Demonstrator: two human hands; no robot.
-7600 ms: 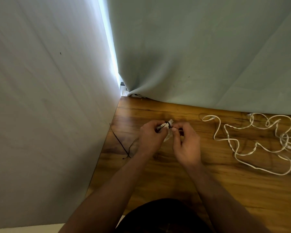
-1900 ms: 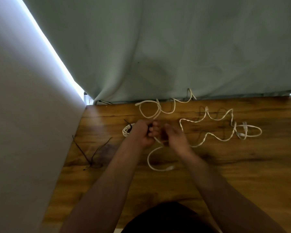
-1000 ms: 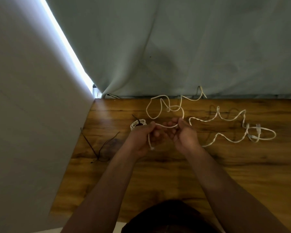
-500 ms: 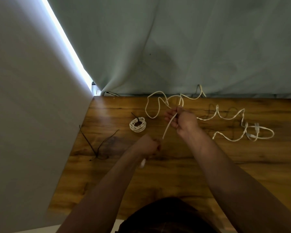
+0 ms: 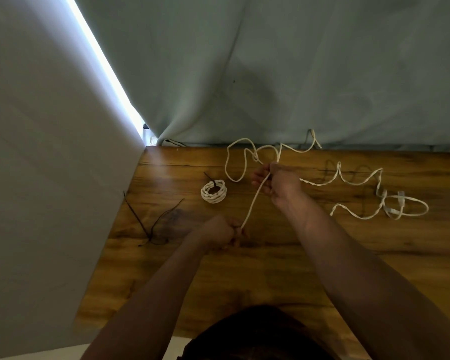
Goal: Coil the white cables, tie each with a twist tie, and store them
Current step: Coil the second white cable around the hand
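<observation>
Loose white cable (image 5: 255,201), drawn taut in a straight line between both hands, just above the wooden table (image 5: 244,276). Near end gripped in the curled fingers of the left hand (image 5: 220,233); further along, pinched in the right hand (image 5: 278,184), fingers curled round it. Beyond that, slack loops sprawled toward the grey curtain (image 5: 296,87) and off to the right, ending in what looks like a connector. Near the right hand, to its left, a coiled cable (image 5: 214,195) flat on the wood, bound with a dark twist tie (image 5: 208,176). Well to the left, spare black ties (image 5: 151,224) by the table's edge.
</observation>
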